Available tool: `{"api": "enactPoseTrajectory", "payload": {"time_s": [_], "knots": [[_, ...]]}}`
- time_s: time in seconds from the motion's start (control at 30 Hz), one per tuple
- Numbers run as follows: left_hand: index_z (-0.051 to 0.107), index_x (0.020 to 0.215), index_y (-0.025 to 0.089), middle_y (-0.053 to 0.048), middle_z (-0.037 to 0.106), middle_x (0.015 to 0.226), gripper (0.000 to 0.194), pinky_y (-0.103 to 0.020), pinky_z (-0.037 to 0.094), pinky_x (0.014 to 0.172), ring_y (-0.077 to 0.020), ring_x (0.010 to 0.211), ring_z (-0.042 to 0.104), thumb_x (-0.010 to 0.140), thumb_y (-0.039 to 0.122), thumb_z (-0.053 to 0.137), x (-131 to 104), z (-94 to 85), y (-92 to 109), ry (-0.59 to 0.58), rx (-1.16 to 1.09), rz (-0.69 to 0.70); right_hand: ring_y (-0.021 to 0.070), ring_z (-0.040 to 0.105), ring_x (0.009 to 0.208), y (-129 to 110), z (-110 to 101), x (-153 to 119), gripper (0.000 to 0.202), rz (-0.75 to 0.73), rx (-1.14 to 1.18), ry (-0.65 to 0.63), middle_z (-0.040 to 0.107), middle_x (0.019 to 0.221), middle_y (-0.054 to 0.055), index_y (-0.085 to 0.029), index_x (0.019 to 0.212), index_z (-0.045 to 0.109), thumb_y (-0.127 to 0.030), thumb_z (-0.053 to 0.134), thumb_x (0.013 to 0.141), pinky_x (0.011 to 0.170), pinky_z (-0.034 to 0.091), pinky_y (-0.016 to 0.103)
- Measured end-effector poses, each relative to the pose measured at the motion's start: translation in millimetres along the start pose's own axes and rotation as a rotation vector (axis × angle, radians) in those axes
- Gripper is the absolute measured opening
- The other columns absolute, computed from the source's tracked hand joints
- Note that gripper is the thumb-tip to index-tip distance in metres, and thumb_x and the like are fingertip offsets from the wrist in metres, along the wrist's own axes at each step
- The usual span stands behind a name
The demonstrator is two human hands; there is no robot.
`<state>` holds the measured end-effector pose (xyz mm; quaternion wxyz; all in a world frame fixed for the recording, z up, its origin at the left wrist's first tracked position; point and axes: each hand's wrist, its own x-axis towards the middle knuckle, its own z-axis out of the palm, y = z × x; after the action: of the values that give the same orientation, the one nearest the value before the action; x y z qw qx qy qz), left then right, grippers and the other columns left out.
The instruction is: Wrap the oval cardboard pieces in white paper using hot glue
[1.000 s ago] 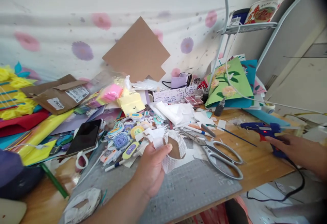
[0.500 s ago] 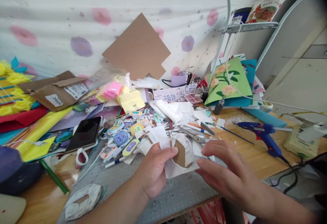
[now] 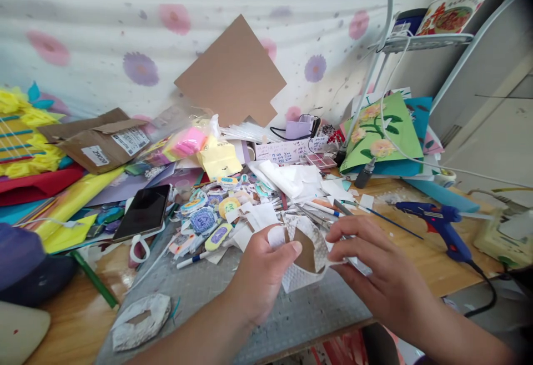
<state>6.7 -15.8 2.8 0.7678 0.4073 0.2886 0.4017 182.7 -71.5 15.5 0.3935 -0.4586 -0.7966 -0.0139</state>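
Note:
A piece of white textured paper with a brown cardboard shape on it is between my hands, above the grey cutting mat. My left hand grips its left side, thumb pressed on the cardboard. On the right, my right hand pinches the paper's edge between thumb and fingers, and the paper is folded up there. At the mat's lower left lies a white paper-covered ring shape with a brown opening in its middle.
Behind the hands is a heap of small painted pieces, paper scraps and pens. A phone lies left. At right are a blue glue gun and a power strip. A cardboard box stands at back left.
My right hand has closed on the paper's right edge, where it was apart with fingers spread before. The paper now bends up there. The view has shifted slightly left.

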Motion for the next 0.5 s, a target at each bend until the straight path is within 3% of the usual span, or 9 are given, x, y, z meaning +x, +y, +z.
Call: {"api": "enactPoseTrajectory", "payload": {"time_s": [0.17, 0.5], "knots": [[0.063, 0.078, 0.017, 0.003, 0.057, 0.062, 0.009, -0.024, 0.037, 0.057, -0.0117, 0.057, 0.05, 0.075, 0.024, 0.067, -0.1, -4.8, -5.0, 0.016, 0.083, 0.053, 0.0168, 0.061, 0.09, -2.6, 5.3, 2.8, 0.01, 0.306, 0.18, -0.005, 0.062, 0.096, 0.003, -0.022, 0.074, 0.057, -0.015, 0.057, 0.082, 0.077, 0.049, 0.029], [0.059, 0.08, 0.018, 0.003, 0.053, 0.066, 0.009, -0.025, 0.039, 0.061, -0.0121, 0.06, 0.049, 0.077, 0.024, 0.064, 0.3, -4.0, -6.0, 0.029, 0.072, 0.045, 0.0156, 0.064, 0.071, 3.1, 13.5, 2.0, 0.005, 0.425, 0.351, 0.008, 0.066, 0.078, 0.002, -0.021, 0.077, 0.06, -0.021, 0.058, 0.081, 0.06, 0.053, 0.025]]}}
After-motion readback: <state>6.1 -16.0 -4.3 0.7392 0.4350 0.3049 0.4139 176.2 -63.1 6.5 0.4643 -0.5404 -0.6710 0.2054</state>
